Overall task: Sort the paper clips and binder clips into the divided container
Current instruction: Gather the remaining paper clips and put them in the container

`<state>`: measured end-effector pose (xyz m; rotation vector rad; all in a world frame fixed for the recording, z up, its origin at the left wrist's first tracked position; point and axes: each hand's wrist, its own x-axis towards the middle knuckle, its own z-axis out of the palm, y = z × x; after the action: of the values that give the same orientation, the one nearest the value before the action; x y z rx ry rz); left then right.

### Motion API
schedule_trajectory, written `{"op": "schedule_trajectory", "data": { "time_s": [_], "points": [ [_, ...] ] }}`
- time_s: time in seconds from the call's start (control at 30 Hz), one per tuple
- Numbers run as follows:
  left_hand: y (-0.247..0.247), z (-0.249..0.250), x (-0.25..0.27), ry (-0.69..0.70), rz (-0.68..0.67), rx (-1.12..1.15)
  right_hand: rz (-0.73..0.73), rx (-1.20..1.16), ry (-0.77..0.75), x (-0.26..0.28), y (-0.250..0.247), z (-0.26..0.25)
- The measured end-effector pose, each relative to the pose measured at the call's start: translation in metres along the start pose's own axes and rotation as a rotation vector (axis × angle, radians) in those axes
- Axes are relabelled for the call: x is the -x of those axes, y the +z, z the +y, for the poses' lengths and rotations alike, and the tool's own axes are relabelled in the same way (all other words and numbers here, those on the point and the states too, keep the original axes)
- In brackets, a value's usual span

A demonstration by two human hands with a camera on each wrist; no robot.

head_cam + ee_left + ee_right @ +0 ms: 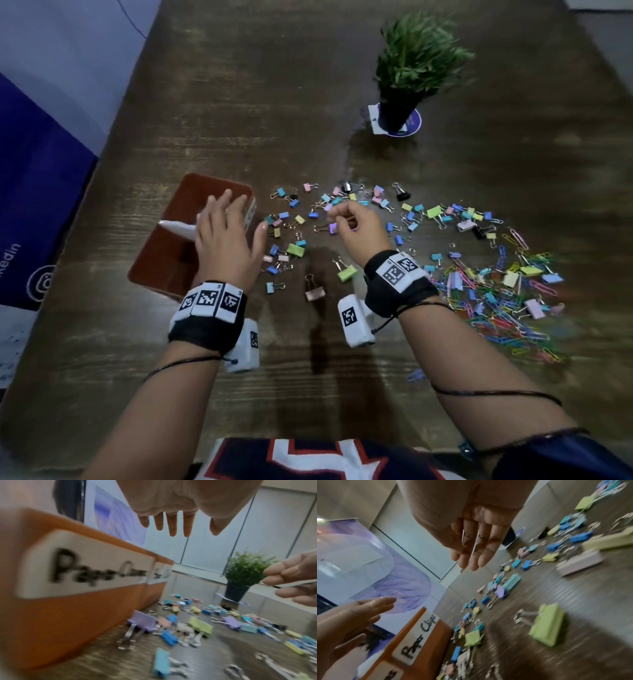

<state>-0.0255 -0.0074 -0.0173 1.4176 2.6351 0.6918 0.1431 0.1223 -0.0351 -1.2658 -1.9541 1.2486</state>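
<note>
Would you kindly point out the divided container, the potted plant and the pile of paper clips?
divided container (161, 263): head view, bare floor of its near compartment.
potted plant (399, 114): head view, side of its dark pot.
pile of paper clips (503, 308): head view, middle of the colourful heap.

Orange-brown container (191, 209); pastel binder clips (296, 250); multicoloured paper clips (507, 318); dark wood-grain table (274, 102).
</note>
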Motion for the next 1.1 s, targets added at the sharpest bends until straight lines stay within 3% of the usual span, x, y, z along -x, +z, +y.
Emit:
{"op": "schedule_trajectory", "data": {
  "time_s": [0.4, 0.63, 0.77, 0.93, 1.1],
  "points": [
    [0.087, 0.166, -0.008, 0.32, -0.209, 0.036, 0.283, 0.114, 0.182, 0.018, -0.155, 0.099],
    [0.144, 0.253, -0.004, 0.515, -0.445, -0.053, 0.425, 0.346, 0.331, 0.022, -0.235, 0.16],
    [0.177, 0.292, 0.001, 0.621, -0.563, -0.105, 0.395, 0.458, 0.402, 0.019, -0.263, 0.185],
    [0.203, 0.323, 0.002, 0.667, -0.646, -0.121, 0.249, 0.525, 0.438, 0.005, -0.277, 0.199],
    [0.215, 0.345, 0.0, 0.672, -0.705, -0.113, 0.217, 0.586, 0.416, -0.006, -0.277, 0.206]
  ]
}}
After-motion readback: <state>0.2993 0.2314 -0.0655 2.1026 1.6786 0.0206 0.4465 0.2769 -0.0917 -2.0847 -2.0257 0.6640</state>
